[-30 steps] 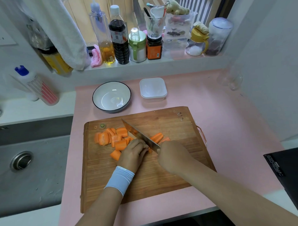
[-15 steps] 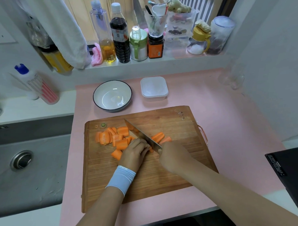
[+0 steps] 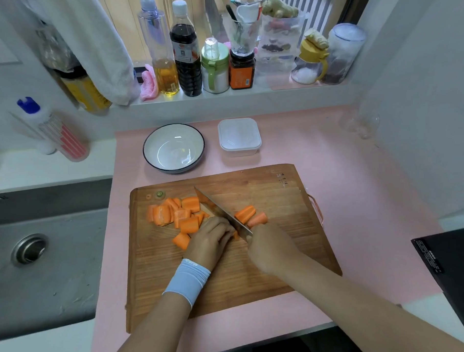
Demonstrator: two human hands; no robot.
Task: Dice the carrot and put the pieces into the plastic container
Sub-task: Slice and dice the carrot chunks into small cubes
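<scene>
Grip: right hand (image 3: 271,250) wrapped round knife (image 3: 222,212) (handle hidden) | left hand (image 3: 210,242) curled over carrot piece (image 3: 236,234) against blade | carrot chunks (image 3: 174,214) on cutting board (image 3: 269,275) | plastic container (image 3: 239,137) beyond board, beside bowl (image 3: 173,149)

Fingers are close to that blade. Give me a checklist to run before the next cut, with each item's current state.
1. Right hand grips the knife: ok.
2. Left hand fingers curled, knuckles toward blade: ok.
3. Carrot piece under left hand steady: cannot tell, mostly hidden.
4. Cut pieces lie clear, left of blade: ok.
5. Cutting board flat on counter: ok.
6. Plastic container lid off: cannot tell.
</scene>
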